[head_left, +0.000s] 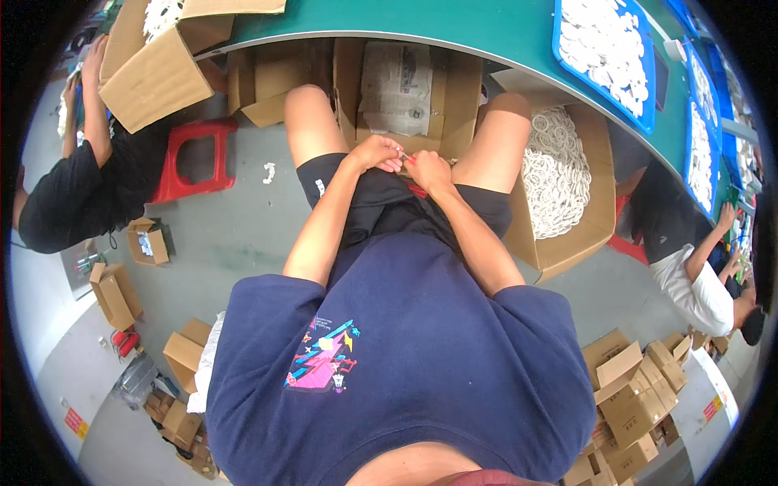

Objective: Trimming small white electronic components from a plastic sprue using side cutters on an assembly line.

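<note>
My two hands meet over my lap, close to each other. My left hand is closed, its fingertips pinched together round something small and pale that I cannot make out. Closed round a small red-handled tool, my right hand brings the tool's tip against the left fingertips. More red shows just below the right hand; the fingers hide most of the tool. Beside my right knee stands a cardboard box full of white rings. Between my knees, under the table, is another open box with a printed sheet in it.
A green table curves across the front, with blue trays of white pieces at its right. An open carton sits at its left end. A red stool and a person are left; another person sits right. Boxes stack behind.
</note>
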